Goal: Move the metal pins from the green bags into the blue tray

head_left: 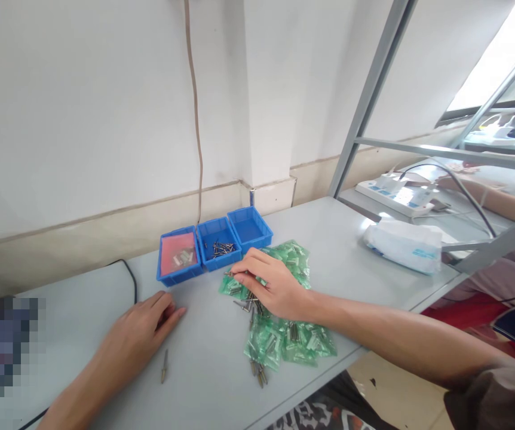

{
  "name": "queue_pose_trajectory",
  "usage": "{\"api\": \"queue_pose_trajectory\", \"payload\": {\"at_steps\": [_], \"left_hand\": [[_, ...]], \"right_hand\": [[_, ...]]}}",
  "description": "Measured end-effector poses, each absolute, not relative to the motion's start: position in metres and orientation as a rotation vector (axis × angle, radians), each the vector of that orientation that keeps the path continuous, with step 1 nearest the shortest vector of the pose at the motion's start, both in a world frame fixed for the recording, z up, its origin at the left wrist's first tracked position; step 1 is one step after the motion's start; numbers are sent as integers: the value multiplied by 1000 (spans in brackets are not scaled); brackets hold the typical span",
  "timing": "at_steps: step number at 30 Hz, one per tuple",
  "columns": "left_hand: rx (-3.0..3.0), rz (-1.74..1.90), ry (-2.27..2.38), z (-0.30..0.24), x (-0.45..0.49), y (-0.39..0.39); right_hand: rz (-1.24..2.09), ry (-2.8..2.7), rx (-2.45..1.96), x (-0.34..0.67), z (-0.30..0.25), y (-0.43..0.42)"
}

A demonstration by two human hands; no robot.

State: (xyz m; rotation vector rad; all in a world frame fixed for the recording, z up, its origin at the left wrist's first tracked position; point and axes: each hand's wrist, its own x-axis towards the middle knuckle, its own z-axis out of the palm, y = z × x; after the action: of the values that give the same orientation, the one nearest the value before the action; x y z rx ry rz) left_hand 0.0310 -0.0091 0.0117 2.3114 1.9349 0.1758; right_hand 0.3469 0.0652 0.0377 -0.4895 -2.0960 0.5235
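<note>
Green bags [304,349] of metal pins [292,332] lie heaped mid-frame under your right hand [275,286], fingers pressed together; your left hand [143,331] rests flat, lower left. Print unreadable.

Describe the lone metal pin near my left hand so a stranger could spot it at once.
On the grey table, look left of the heap of green bags. Just right of the left hand lies one metal pin, alone on bare tabletop; the other pins sit among the bags or in the middle blue bin.

bins [220,263] behind bags [300,347] | pin [164,365] left of bags | tissues [403,243] far right
</note>
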Motion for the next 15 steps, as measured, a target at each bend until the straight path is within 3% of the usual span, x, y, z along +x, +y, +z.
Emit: {"api": "queue_pose_trajectory", "payload": {"at_steps": [15], "left_hand": [[2309,247,1924,9,30,-8]], "right_hand": [[517,-2092,-479,348,37,66]]}}
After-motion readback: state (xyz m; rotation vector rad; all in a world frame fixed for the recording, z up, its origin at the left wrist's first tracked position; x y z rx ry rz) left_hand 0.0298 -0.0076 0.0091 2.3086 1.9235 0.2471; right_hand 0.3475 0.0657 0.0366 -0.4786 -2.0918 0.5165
